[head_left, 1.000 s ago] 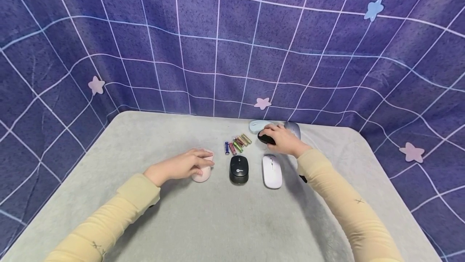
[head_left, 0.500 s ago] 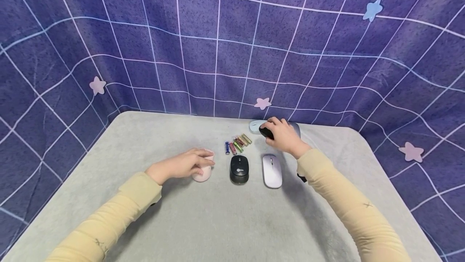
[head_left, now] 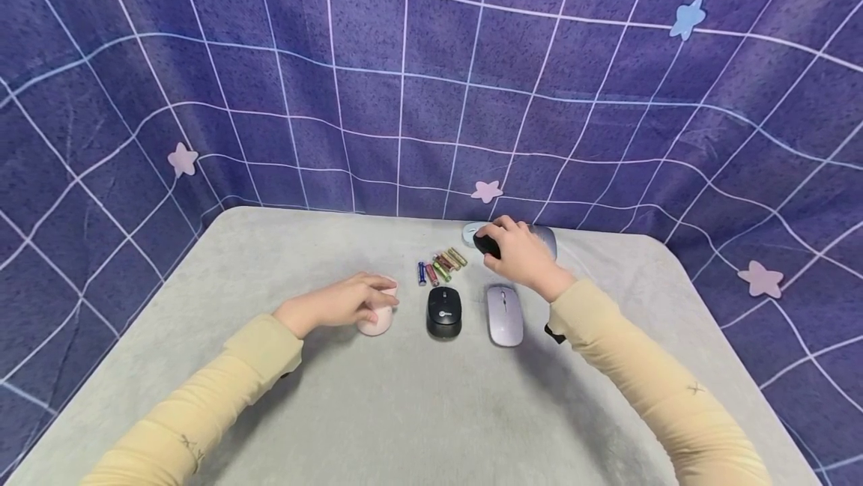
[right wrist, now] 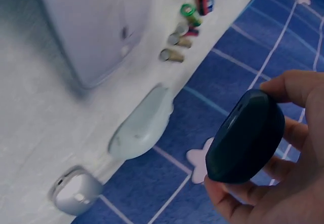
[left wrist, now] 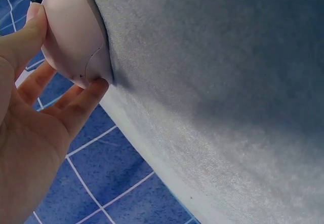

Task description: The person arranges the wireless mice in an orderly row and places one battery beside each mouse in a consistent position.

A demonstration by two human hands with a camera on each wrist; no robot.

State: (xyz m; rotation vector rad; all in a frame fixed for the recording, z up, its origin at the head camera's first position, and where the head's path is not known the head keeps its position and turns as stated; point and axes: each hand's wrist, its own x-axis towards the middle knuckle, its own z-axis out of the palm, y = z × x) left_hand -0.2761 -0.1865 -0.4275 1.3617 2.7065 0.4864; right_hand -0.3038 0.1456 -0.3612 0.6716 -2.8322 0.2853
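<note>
My left hand [head_left: 340, 302] grips a pale pink computer mouse [left wrist: 76, 29] resting on the table, thumb on one side and fingers on the other. My right hand [head_left: 522, 248] holds a black computer mouse [right wrist: 246, 138] by its edges; in the right wrist view it is up off the table. Behind that hand lie a light blue mouse [head_left: 472, 234] and a dark grey mouse [head_left: 547, 239], both partly hidden in the head view. Between the hands sit another black mouse [head_left: 444, 312] and a lavender mouse [head_left: 505, 315].
Several small batteries [head_left: 441, 266] in mixed colours lie in a loose group beyond the middle black mouse. The table [head_left: 377, 411] has a light grey cover. A blue curtain [head_left: 377, 96] with a grid pattern and stars hangs along its back and sides.
My right hand has raised the black mouse off the table and shifted it slightly left, over the light blue mouse. The left hand keeps its hold on the pink mouse.
</note>
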